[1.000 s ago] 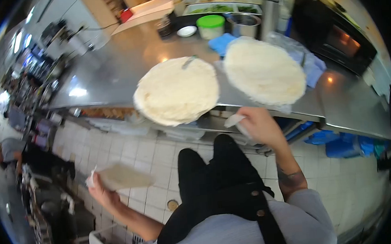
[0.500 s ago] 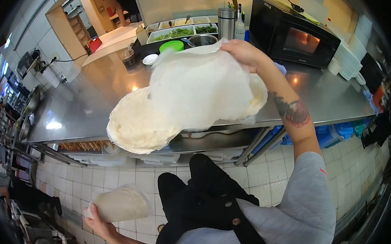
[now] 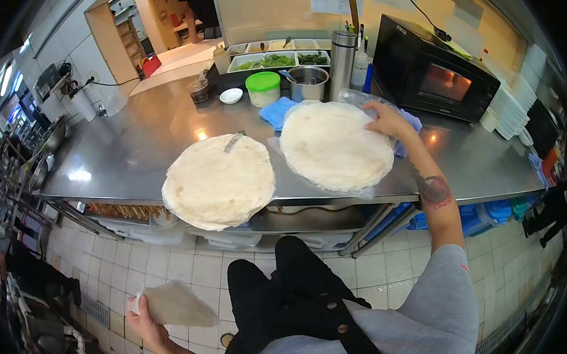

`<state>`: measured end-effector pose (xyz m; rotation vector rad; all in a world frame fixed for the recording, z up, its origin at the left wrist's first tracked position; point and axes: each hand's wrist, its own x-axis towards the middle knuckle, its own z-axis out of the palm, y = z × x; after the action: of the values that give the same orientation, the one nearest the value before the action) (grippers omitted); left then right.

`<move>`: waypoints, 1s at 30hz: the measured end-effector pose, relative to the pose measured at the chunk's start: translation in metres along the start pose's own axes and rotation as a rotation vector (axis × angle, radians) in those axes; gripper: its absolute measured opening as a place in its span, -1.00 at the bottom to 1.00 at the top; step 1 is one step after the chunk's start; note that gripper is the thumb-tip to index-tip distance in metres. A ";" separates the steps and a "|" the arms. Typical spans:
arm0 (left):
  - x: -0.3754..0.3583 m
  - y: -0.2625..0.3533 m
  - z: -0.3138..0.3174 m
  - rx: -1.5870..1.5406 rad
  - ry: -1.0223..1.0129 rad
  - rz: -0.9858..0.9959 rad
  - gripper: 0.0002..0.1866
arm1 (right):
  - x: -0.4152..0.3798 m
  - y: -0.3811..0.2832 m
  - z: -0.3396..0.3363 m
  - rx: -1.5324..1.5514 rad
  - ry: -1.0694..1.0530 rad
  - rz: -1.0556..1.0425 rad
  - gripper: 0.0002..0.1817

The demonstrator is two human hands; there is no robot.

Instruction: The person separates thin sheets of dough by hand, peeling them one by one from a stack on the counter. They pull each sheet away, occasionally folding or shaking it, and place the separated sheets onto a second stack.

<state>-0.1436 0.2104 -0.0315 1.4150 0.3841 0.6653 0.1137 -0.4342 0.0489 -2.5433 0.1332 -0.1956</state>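
Observation:
My left hand point(image 3: 147, 323) is low at the left, away from the table, closed on a translucent pale plastic sheet point(image 3: 178, 305) that hangs to the right. My right hand point(image 3: 387, 120) lies on the right edge of a stack of thin round flatbreads point(image 3: 337, 144), its fingers apart. Clear plastic shows under that stack's edges. To its left is a second stack of flatbreads point(image 3: 219, 181), which overhangs the table's front edge. A small greenish strip point(image 3: 233, 142) rests on its far rim.
Behind the stacks are a blue cloth point(image 3: 277, 113), a green-lidded tub point(image 3: 264, 90), a metal pot point(image 3: 307, 83) and a white dish point(image 3: 231, 96). A black oven point(image 3: 436, 70) stands at the right of the steel table point(image 3: 119, 145). Trays of greens point(image 3: 270, 61) line the back.
The pale, thin round in my right hand has come down onto the right stack. My right hand has moved lower and to the right. The left hand still holds its sheet.

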 end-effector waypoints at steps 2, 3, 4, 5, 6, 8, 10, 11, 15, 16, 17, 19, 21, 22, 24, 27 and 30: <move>0.001 -0.002 0.004 0.031 -0.027 0.010 -0.79 | -0.010 -0.002 -0.003 -0.222 0.086 -0.116 -0.39; 0.001 -0.001 0.007 0.045 -0.036 0.016 -0.79 | -0.019 -0.010 0.001 -0.296 0.209 -0.162 -0.41; 0.000 0.002 0.011 0.160 -0.135 0.022 -0.79 | -0.030 -0.022 0.010 -0.366 0.332 -0.213 -0.44; -0.002 0.008 0.018 0.276 -0.228 0.027 -0.79 | -0.042 -0.037 0.018 -0.432 0.456 -0.269 -0.46; -0.004 0.014 0.026 0.393 -0.314 0.030 -0.78 | -0.058 -0.062 0.024 -0.291 0.411 -0.368 -0.51; -0.013 0.027 0.053 0.574 -0.500 0.060 -0.78 | -0.091 -0.114 0.037 -0.014 0.179 -0.507 -0.56; -0.020 0.045 0.076 0.667 -0.694 0.152 -0.80 | -0.120 -0.158 0.063 0.143 -0.097 -0.710 -0.56; -0.024 0.050 0.084 0.542 -0.767 0.079 -0.80 | -0.134 -0.175 0.079 0.172 -0.186 -0.875 -0.54; -0.032 0.065 0.102 0.344 -0.946 0.187 -0.81 | -0.178 -0.227 0.136 0.401 -0.592 -1.069 -0.36; -0.034 0.066 0.104 0.309 -0.959 0.185 -0.81 | -0.187 -0.234 0.146 0.481 -0.758 -0.994 -0.36; -0.035 0.067 0.105 0.271 -0.982 0.184 -0.80 | -0.193 -0.237 0.155 0.547 -0.920 -0.902 -0.36; -0.032 0.070 0.102 0.251 -1.011 0.175 -0.79 | -0.194 -0.235 0.170 0.557 -0.968 -0.902 -0.47; -0.026 0.073 0.106 0.242 -1.015 0.248 -0.77 | -0.189 -0.227 0.181 0.670 -1.047 -0.704 -0.56; -0.019 0.077 0.113 0.245 -0.994 0.328 -0.77 | -0.184 -0.226 0.181 0.805 -1.017 -0.656 -0.67; 0.005 0.091 0.133 0.301 -0.962 0.492 -0.74 | -0.170 -0.243 0.150 0.869 -0.916 -0.543 -0.69; 0.052 0.125 0.195 0.142 -0.809 0.805 -0.71 | -0.129 -0.269 0.094 0.776 -0.318 -0.682 -0.68; 0.091 0.174 0.244 0.159 -0.788 0.920 -0.79 | -0.109 -0.309 0.030 0.678 0.118 -0.866 -0.84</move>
<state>0.0419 0.0819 0.1851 1.8628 -0.9051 0.7308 0.0278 -0.1477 0.1847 -1.7601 -0.8558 -0.6012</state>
